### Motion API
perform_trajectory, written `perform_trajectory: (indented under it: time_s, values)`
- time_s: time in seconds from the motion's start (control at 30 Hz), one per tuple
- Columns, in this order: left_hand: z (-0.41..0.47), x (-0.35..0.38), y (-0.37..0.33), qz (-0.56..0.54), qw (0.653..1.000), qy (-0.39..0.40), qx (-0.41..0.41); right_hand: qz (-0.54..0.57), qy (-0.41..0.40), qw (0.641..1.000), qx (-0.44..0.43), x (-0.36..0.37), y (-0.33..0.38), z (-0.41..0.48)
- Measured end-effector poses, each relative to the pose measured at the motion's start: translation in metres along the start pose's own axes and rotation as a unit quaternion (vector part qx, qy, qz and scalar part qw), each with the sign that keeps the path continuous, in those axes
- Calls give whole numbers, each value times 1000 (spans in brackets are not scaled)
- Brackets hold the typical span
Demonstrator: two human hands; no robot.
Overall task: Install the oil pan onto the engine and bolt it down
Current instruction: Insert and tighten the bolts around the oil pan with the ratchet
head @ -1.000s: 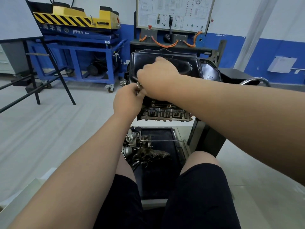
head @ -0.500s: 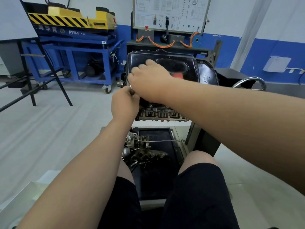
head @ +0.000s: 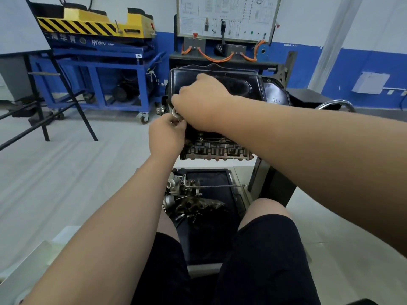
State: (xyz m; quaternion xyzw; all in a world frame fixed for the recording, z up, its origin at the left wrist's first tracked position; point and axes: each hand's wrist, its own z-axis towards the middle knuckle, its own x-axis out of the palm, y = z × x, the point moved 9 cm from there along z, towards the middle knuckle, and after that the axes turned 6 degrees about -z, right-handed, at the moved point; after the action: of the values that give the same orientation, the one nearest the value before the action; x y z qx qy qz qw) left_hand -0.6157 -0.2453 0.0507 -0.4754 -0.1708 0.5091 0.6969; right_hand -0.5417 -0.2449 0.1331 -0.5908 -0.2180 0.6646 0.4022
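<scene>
A black oil pan (head: 240,84) sits on top of the upturned engine (head: 217,149) on a stand straight ahead. My right hand (head: 202,102) reaches across the pan's near left corner, fingers curled down at the flange. A small silver bolt or washer (head: 175,112) shows between the two hands. My left hand (head: 166,135) comes up from below and pinches at that same spot. What lies under the fingers at the flange is hidden.
A black tray (head: 220,179) below the engine holds loose metal engine parts (head: 187,199). My knees sit close to it. A blue wheeled cart (head: 97,69) with a yellow machine stands at left, a wiring board (head: 224,18) behind the engine, a chrome handle (head: 337,104) at right.
The view shifted a little. Both hands stay at the pan's near left corner; the right hand's fingers have shifted slightly over the flange, and the silver piece shows more plainly.
</scene>
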Motion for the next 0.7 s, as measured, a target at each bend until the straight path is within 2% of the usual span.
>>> perform_trajectory:
  time_s: [0.1,0.2,0.3,0.4,0.5,0.57,0.7]
  values:
    - [0,1,2,27,1000,4,0,66,53,994,70,5,8,-11]
    - [3,-1,1,82,997,2,-9,28,23,998,53,-2,10,-4]
    - [5,1,-5,28,999,20,6,-35,-10,999,12,-10,3,7]
    - [10,3,-2,138,990,40,11,-45,21,998,-30,-7,17,6]
    - [9,9,1,169,984,61,20,-13,52,998,23,-3,14,-3]
    - [4,10,0,152,987,39,18,13,61,997,52,0,8,-7]
    - [-4,3,8,108,993,-20,-30,27,55,998,29,-6,10,-4]
